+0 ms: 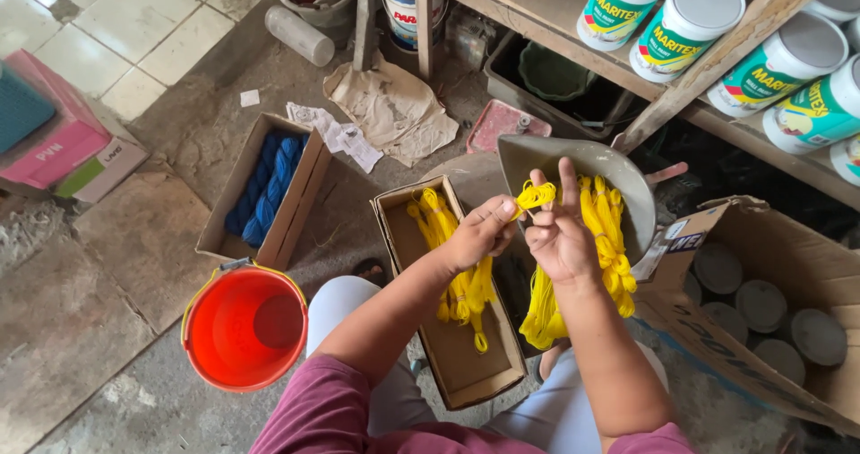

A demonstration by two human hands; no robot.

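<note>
Resting nearest, maroon sleeves [358,418] over pale trousers. Pinching a small bundle of yellow cord [536,194] with the left hand [479,234], thumb and forefinger pressed on it. Gripping the same bundle's trailing strands with the right hand [560,234], fingers curled, forefinger raised. Hanging just over an open cardboard box [448,364] of yellow skeins, beside a grey metal scoop [555,154]. Standing left, an orange bucket [244,328].

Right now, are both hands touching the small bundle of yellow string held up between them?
Touching. The head view shows the left hand and right hand both pinching the yellow string bundle with their fingertips, no gap visible.
</note>
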